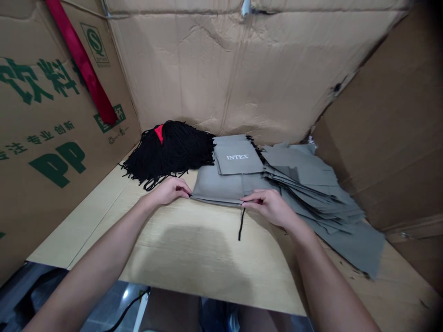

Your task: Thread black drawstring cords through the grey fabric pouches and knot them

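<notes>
A flat grey fabric pouch (216, 183) lies on the table with its hemmed near edge toward me. At the left end of that edge, my left hand (174, 190) is closed in a pinch, with a small black tip showing at the fingertips. My right hand (268, 205) pinches the right end of the same edge. A short black cord (241, 225) hangs from there onto the table. Whether the cord runs inside the hem is hidden. Just behind lies a stack of grey pouches, the top one printed INTEX (238, 159).
A large bundle of black cords (173, 150) with a red tie (159, 133) sits at back left. Several grey fabric pieces (321, 189) spread out at right. Cardboard walls (207, 69) enclose the wooden table (187, 258), and a red strap (83, 64) hangs at left.
</notes>
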The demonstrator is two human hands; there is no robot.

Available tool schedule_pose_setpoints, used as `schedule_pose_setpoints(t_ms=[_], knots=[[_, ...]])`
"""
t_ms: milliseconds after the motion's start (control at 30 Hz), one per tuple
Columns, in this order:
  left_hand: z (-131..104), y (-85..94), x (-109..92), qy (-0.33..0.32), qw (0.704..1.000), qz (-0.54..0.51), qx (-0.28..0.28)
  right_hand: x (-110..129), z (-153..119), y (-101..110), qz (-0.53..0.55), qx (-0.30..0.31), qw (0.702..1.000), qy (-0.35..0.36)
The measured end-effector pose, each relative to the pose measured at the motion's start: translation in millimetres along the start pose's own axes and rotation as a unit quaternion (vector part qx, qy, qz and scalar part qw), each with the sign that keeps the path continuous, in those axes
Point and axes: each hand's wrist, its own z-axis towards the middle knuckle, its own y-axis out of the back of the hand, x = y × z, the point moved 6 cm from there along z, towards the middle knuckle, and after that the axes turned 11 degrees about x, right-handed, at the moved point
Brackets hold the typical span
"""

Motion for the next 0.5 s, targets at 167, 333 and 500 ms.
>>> schedule_pose_setpoints(t_ms=[167,333,500], knots=[[0,1.6,10,0.041,0.991,-0.124,-0.025,-2,0,1,0.015,0.007,1.0,-0.005],[0,3.3,18,0.074,0.952,-0.293,-0.049,-5,-2,5,0.022,-0.007,1.0,-0.01],[-1,-0.4,15,0.089,0.879,-0.458,-0.099,-5,-5,12,0.032,-0.035,0.999,-0.011]])
